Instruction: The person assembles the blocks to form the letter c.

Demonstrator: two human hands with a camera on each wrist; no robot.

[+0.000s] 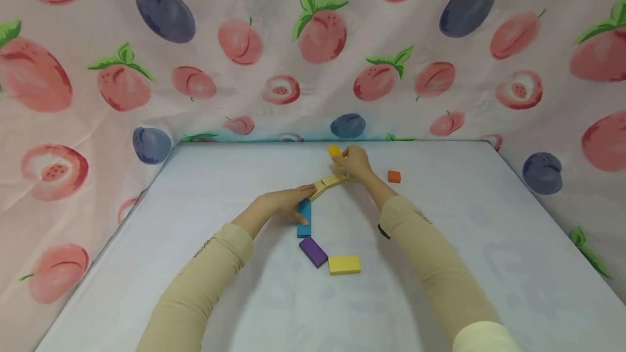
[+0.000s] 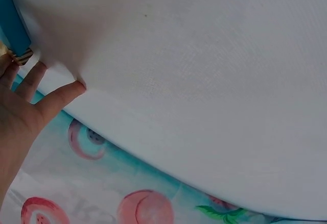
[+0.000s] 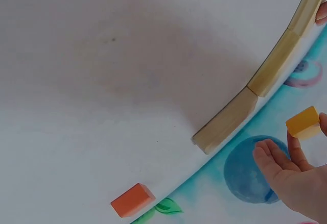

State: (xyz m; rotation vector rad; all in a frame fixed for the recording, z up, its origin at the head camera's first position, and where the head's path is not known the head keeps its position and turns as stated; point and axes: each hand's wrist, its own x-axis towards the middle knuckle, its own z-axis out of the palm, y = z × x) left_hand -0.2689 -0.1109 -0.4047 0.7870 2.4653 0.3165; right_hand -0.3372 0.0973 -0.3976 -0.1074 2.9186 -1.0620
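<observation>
A curved row of plain wooden blocks (image 1: 329,182) lies flat on the white table (image 1: 440,243). My left hand (image 1: 286,202) rests with straight fingers on its near end and on a blue block (image 1: 304,220). The left wrist view shows that blue block (image 2: 13,25), a wooden block end (image 2: 23,56) and the left hand (image 2: 20,106) spread flat. My right hand (image 1: 354,162) is at the row's far end, its fingertips touching a small yellow block (image 1: 334,151). In the right wrist view the yellow block (image 3: 303,123) sits at the right hand's (image 3: 288,175) extended fingers, beside the wooden row (image 3: 276,66).
An orange block (image 1: 393,176), also seen as the orange block (image 3: 133,200), lies right of my right hand. A purple block (image 1: 313,251) and a flat yellow block (image 1: 344,265) lie nearer me. Fruit-print cloth (image 1: 313,42) walls the table's back and sides.
</observation>
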